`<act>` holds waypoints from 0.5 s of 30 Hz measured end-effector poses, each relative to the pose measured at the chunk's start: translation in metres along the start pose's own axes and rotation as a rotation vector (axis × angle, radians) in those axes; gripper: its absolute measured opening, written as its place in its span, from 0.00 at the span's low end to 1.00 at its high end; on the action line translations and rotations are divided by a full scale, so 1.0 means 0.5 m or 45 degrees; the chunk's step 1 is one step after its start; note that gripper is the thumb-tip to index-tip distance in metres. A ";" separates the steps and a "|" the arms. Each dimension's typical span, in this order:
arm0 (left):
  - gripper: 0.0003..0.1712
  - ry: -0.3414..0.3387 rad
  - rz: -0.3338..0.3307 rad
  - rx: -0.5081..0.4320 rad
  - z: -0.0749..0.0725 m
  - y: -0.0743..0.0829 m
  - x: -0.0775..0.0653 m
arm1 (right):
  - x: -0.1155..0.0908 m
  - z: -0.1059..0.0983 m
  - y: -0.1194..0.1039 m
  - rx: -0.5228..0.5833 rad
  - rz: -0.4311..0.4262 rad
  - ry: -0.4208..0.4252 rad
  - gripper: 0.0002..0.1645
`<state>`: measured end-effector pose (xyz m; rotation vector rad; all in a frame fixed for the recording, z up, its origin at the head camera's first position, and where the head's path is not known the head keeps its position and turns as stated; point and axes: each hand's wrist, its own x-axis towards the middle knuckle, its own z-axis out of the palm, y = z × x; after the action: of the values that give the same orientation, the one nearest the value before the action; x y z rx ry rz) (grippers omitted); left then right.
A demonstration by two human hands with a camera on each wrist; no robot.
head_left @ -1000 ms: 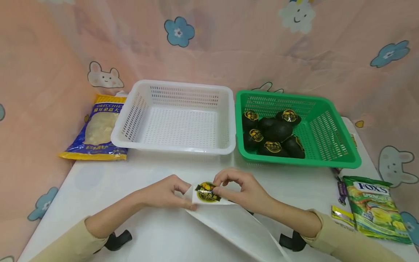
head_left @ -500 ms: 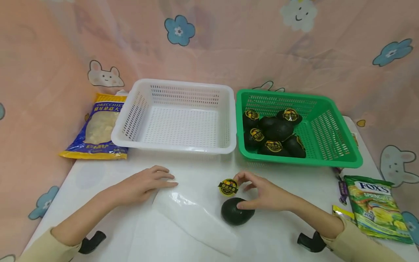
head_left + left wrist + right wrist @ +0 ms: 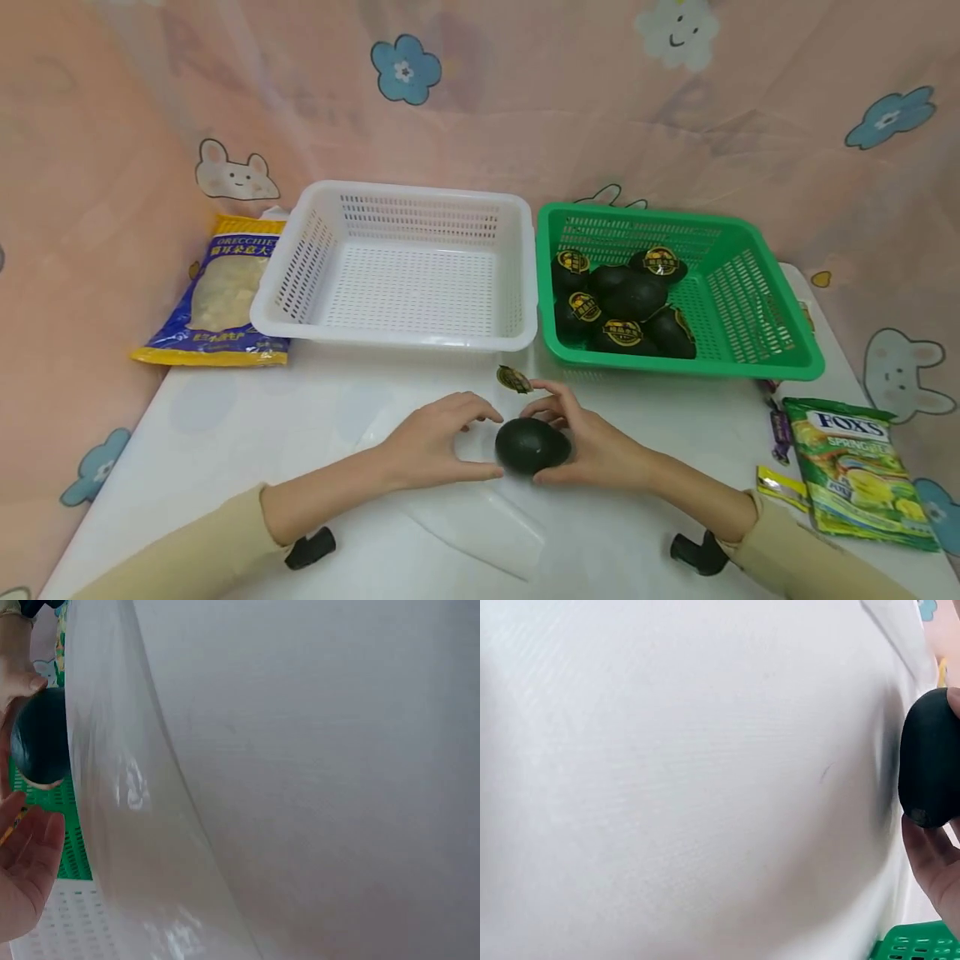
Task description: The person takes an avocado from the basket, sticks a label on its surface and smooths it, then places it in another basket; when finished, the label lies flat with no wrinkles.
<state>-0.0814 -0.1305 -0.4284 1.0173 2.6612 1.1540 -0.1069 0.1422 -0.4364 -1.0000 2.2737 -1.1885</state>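
My right hand (image 3: 603, 450) grips a dark avocado (image 3: 532, 446) over the table, thumb below and fingers around its right end. A round black-and-gold sticker (image 3: 513, 379) sits at the tip of that hand's index finger, turned nearly edge-on in the head view. Facing it, my left hand (image 3: 438, 442) has thumb and fingers spread, with a gap to the avocado's left end. The left wrist view shows the avocado (image 3: 41, 739) in the right hand and my left hand (image 3: 30, 862) apart from it. A glossy white sheet (image 3: 487, 533) lies beneath the hands.
Behind the hands stand a white basket (image 3: 397, 342) and a green basket (image 3: 750, 367) holding several avocados (image 3: 633, 296) with labels. A pasta bag (image 3: 225, 300) leans at the left. At the right lie a green candy bag (image 3: 862, 475) and small wrapped sweets (image 3: 782, 487).
The sticker has left the white sheet on my right index finger. The sheet has dropped flat. My right hand has picked up the avocado, and my left hand has come in beside it.
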 end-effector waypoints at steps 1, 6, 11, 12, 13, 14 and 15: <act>0.30 -0.014 -0.023 -0.007 0.009 0.002 0.008 | 0.002 0.001 0.002 0.006 -0.002 0.008 0.65; 0.33 -0.060 -0.039 -0.034 0.037 0.002 0.031 | 0.003 0.000 -0.002 0.022 -0.023 0.149 0.60; 0.34 -0.067 -0.094 -0.108 0.040 -0.002 0.035 | -0.002 -0.026 -0.023 0.072 0.001 0.418 0.15; 0.34 -0.068 -0.109 -0.130 0.040 -0.004 0.035 | -0.003 -0.030 -0.024 0.076 -0.001 0.425 0.08; 0.34 -0.071 -0.122 -0.152 0.040 -0.006 0.035 | -0.003 -0.033 -0.025 0.072 0.009 0.413 0.05; 0.34 -0.078 -0.132 -0.174 0.040 -0.007 0.035 | -0.002 -0.035 -0.025 0.055 0.023 0.387 0.05; 0.34 -0.083 -0.138 -0.189 0.040 -0.008 0.036 | -0.002 -0.036 -0.025 0.032 0.026 0.355 0.05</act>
<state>-0.0916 -0.1093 -0.4420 0.8605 2.5030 1.2511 -0.1121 0.1477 -0.4161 -0.8439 2.4639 -1.4209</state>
